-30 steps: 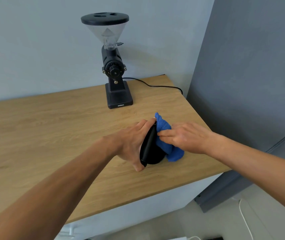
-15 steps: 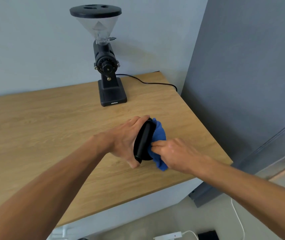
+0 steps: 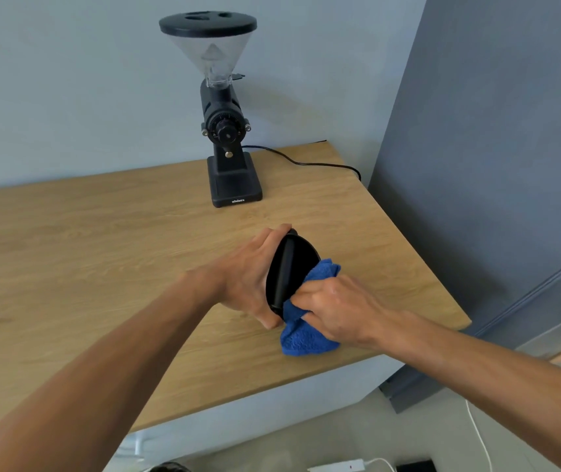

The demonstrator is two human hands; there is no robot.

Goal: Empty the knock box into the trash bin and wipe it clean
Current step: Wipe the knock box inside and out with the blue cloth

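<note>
The black round knock box [image 3: 292,267] is tipped on its side above the wooden table [image 3: 102,250], its opening facing right. My left hand [image 3: 252,281] grips its outer wall from the left, fingers over the top rim and thumb under it. A blue cloth [image 3: 306,332] is bunched in my right hand [image 3: 333,304], which presses it against the lower part of the box's opening. Part of the cloth hangs down to the table. The inside of the box is mostly hidden. No trash bin is in view.
A black coffee grinder [image 3: 228,131] with a clear hopper stands at the back of the table, its cable [image 3: 306,163] running right to the grey wall [image 3: 477,165]. The table's front edge and right corner lie close to my hands. White cables [image 3: 477,434] lie on the floor below.
My right hand with the cloth has slid from the upper side of the box's opening down to its lower edge. The left hand has kept its grip, and more of the opening shows.
</note>
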